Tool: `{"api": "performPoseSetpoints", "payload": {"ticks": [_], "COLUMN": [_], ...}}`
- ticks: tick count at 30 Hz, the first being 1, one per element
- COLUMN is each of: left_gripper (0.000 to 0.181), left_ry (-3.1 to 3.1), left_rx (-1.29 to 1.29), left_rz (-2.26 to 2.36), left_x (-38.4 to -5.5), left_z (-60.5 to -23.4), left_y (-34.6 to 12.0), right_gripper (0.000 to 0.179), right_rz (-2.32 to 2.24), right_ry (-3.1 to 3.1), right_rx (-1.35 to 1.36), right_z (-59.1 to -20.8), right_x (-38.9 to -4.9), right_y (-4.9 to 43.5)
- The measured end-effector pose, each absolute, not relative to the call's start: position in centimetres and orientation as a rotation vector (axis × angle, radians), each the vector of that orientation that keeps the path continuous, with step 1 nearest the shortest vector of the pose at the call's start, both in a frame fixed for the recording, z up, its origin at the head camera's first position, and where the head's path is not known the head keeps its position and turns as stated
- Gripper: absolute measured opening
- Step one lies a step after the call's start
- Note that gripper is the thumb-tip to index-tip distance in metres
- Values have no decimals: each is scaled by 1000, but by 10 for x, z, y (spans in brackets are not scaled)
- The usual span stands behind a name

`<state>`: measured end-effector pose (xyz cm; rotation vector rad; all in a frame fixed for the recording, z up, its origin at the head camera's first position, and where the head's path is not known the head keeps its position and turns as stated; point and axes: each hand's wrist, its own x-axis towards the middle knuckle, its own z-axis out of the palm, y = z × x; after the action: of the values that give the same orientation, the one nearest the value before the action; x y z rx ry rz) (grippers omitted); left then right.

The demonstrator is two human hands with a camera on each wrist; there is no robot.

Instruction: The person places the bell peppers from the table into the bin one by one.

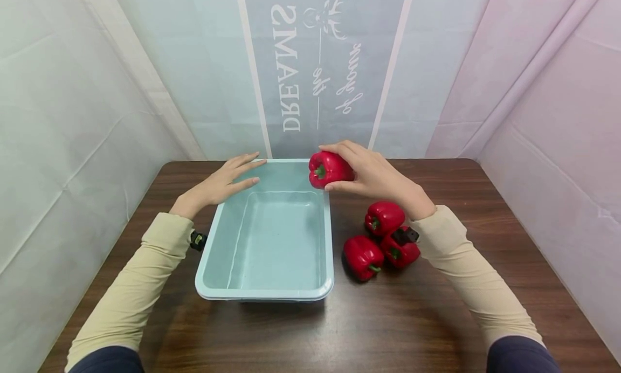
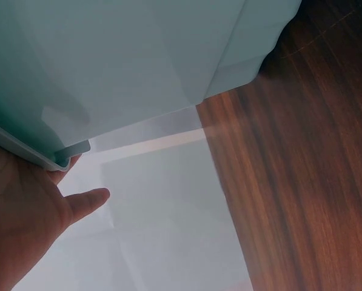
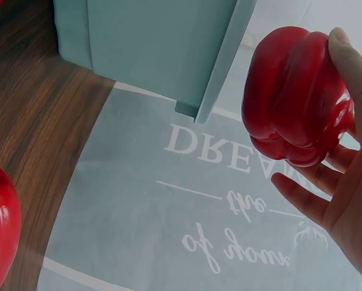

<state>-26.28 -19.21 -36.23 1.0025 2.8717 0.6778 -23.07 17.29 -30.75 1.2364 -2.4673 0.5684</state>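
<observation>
Far left, a pale sleeve (image 1: pixel 162 260) leads up to the left hand (image 1: pixel 218 183), fingers extended and holding nothing, poised at the far left side of the tub (image 1: pixel 276 243) — whether it touches the rim, I cannot tell. The pale blue tub sits on the dark wooden table (image 1: pixel 378 324), a lettered cloth (image 1: pixel 330 55) hanging behind. Moving right, and here's the red pepper (image 1: pixel 329 167), up at the tub's far right corner, green stem showing, gripped between thumb and fingers of the right hand (image 1: pixel 371 173)! Below that arm, 3 more peppers cluster on the table: front pepper (image 1: pixel 363 256), back pepper (image 1: pixel 385 216), and rightmost pepper (image 1: pixel 399 254) — partly hidden by a black wrist camera (image 1: pixel 406 235).
</observation>
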Motion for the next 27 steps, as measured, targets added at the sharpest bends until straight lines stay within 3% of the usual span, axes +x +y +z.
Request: {"api": "performPoseSetpoints", "payload": {"ticks": [27], "left_gripper": [52], "left_ry": [2834], "left_rx": [975], "left_rz": [717], "left_x": [-277], "left_z": [-351], "left_y": [-193], "right_gripper": [70], "right_rz": [578], "right_ry": [-2506], "right_rx": [1277], "right_z": [-296], "right_x": [-251], "right_y": [157]}}
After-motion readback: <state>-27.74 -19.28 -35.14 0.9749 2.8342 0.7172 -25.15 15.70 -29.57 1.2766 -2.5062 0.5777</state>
